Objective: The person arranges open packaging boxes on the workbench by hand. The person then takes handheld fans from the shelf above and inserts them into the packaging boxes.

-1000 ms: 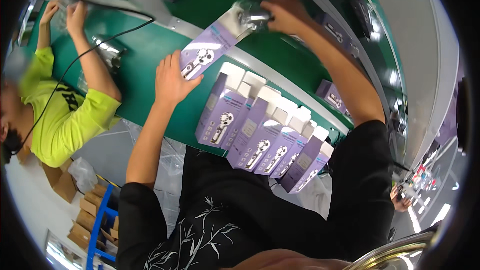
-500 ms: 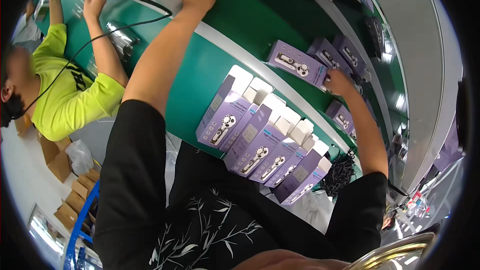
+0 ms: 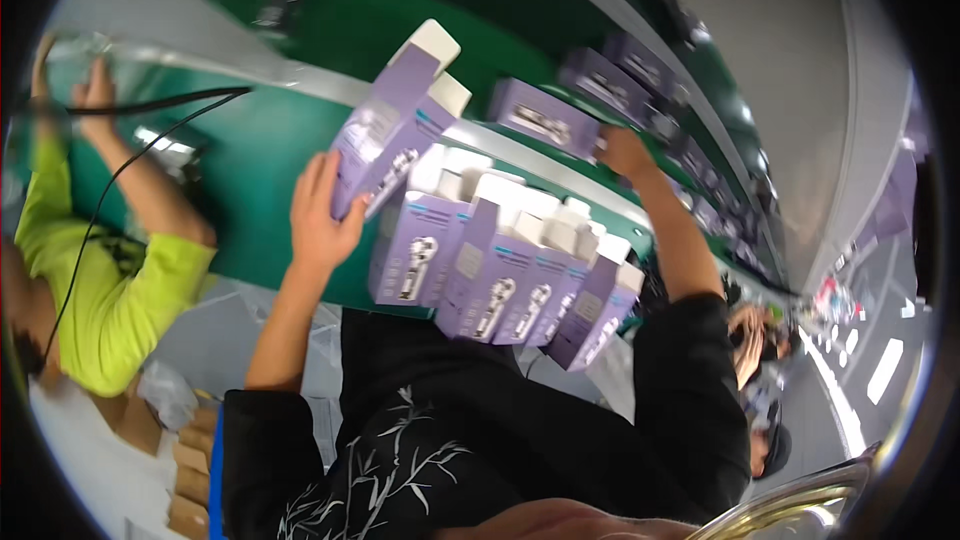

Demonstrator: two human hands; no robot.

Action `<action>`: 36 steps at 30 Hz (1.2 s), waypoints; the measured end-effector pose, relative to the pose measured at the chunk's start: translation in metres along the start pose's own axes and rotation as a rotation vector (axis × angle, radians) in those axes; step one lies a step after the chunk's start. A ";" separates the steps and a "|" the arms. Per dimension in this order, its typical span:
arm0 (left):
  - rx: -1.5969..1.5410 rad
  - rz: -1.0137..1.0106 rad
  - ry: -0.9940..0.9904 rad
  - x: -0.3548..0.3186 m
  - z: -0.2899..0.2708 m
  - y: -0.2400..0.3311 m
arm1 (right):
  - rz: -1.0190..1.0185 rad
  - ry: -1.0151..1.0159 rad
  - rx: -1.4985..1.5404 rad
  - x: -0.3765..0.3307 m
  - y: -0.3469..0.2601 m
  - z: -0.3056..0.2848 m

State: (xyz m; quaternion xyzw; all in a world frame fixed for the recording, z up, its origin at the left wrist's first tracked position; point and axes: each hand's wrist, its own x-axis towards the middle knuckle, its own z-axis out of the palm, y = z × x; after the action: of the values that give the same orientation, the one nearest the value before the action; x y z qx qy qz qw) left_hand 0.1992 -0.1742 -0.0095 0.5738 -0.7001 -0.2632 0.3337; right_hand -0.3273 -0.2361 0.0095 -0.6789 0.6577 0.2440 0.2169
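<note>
My left hand (image 3: 325,218) is closed round the lower left side of a purple carton (image 3: 375,125), its white top flaps standing up. That carton tilts at the left end of a row of similar purple cartons (image 3: 418,250) with raised white flaps, standing along the near table edge. Over to the right, my right hand (image 3: 628,155) grips the right end of another purple carton (image 3: 545,118), which lies on its side with a picture of a handheld device facing me. Motion blur softens its details.
More purple cartons (image 3: 605,80) lie beyond my right hand on the dark green conveyor belt (image 3: 400,0). A pale metal rail divides it from the green tabletop (image 3: 265,160). A black cable (image 3: 150,145) hangs at left, near a co-worker in a yellow-green shirt (image 3: 130,290).
My left hand has come back from the far side with a purple carton, now beside the row's left end. My right hand still grips its carton. The whole view has shifted and blurred.
</note>
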 end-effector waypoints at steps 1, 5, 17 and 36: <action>-0.017 -0.049 0.001 -0.013 -0.009 -0.002 | 0.043 -0.174 -0.279 0.002 -0.014 -0.022; -0.030 -0.151 0.009 -0.058 -0.037 -0.019 | -0.157 0.141 -0.128 0.074 -0.116 -0.093; -0.631 -0.685 0.048 -0.109 -0.071 -0.033 | -0.747 0.453 -0.465 0.222 -0.388 -0.172; -0.712 -0.233 0.133 0.112 0.040 0.023 | -0.121 0.488 -0.005 0.161 0.031 -0.090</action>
State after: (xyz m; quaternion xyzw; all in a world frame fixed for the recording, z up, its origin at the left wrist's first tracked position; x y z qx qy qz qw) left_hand 0.1406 -0.2801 0.0010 0.5134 -0.4717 -0.4885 0.5247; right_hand -0.3516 -0.4195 -0.0177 -0.7564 0.6481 0.0609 0.0642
